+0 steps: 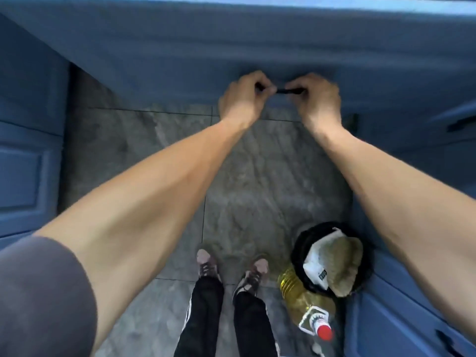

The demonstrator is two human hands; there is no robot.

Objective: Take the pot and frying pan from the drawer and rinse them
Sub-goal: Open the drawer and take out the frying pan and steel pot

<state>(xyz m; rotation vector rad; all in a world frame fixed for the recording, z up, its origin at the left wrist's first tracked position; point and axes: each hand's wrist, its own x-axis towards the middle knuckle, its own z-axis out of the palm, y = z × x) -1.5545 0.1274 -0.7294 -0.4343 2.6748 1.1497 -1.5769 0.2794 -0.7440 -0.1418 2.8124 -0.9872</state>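
A blue drawer front [180,55] spans the upper part of the view, with a short black handle [280,90] at its lower edge. My left hand [244,99] grips the handle's left end. My right hand [316,101] grips its right end, fingers curled round the bar. Only the middle of the handle shows between the two fists. No pot or frying pan is visible; the drawer's inside cannot be seen.
Grey stone floor tiles [257,176] lie below. Blue cabinet doors stand at the left [23,163] and right [412,318]. A black bin [301,243] holding paper and a brown lump sits at the lower right, beside a yellow oil bottle [304,302] with a red cap. My feet [231,269] stand in the middle.
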